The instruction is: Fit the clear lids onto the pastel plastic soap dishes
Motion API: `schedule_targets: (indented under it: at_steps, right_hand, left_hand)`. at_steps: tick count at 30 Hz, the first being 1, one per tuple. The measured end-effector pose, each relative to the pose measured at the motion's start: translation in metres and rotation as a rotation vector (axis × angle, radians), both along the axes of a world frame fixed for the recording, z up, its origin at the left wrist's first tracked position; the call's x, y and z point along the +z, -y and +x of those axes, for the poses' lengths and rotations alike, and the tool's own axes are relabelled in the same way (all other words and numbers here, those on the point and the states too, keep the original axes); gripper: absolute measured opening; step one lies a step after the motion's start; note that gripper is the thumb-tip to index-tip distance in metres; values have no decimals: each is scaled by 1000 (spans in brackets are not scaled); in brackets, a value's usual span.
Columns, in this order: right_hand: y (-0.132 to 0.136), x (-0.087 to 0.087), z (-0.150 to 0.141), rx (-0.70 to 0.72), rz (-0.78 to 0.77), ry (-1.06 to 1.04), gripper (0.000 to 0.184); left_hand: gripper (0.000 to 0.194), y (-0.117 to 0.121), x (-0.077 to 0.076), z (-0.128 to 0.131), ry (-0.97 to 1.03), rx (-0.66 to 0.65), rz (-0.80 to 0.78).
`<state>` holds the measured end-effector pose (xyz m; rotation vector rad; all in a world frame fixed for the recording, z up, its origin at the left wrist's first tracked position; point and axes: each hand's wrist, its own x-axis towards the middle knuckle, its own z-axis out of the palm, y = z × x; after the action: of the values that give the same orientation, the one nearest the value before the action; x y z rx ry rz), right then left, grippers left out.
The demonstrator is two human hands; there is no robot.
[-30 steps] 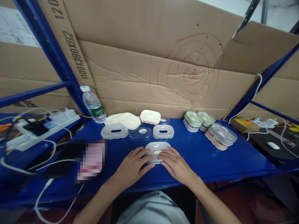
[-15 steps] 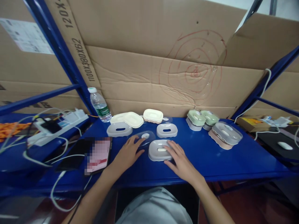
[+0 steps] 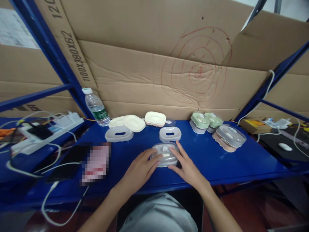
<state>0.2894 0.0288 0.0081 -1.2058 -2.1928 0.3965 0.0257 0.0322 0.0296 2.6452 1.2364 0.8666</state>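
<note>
A clear plastic lid (image 3: 173, 158) with a round white label lies over a grey oval soap-dish-like base, in front of me on the table. Through the lid shows a small white bar in the middle. My left hand (image 3: 142, 165) grips the lid's left side, fingers on its top and thumb at the near edge. On the right side, my right hand (image 3: 187, 164) has its thumb at the near edge and its fingers over the top and far edge. Just behind stands a grey oval ring (image 3: 170, 138) with a slot through its middle.
Cream oval trays (image 3: 134, 123), a translucent slotted piece (image 3: 111, 137) and a cream-topped dish (image 3: 155, 117) sit behind. Green-topped dishes (image 3: 200, 120) and a clear-lidded pink dish (image 3: 223, 143) stand right. Left are a water bottle (image 3: 98, 111), a phone (image 3: 96, 164) and a power strip (image 3: 43, 137).
My left hand has carried the clear lid from the left onto the grey base. My right hand now touches the lid rather than the bare base. The view has shifted slightly.
</note>
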Motion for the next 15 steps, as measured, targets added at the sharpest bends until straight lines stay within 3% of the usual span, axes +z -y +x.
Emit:
schedule_targets:
  at_steps: [7, 15]
  right_hand:
    - [-3, -5, 4, -32, -23, -61, 78]
    - [2, -7, 1, -83, 136, 58, 75]
  left_hand:
    - [32, -6, -13, 0, -6, -74, 163]
    - [32, -12, -25, -2, 42, -102, 184]
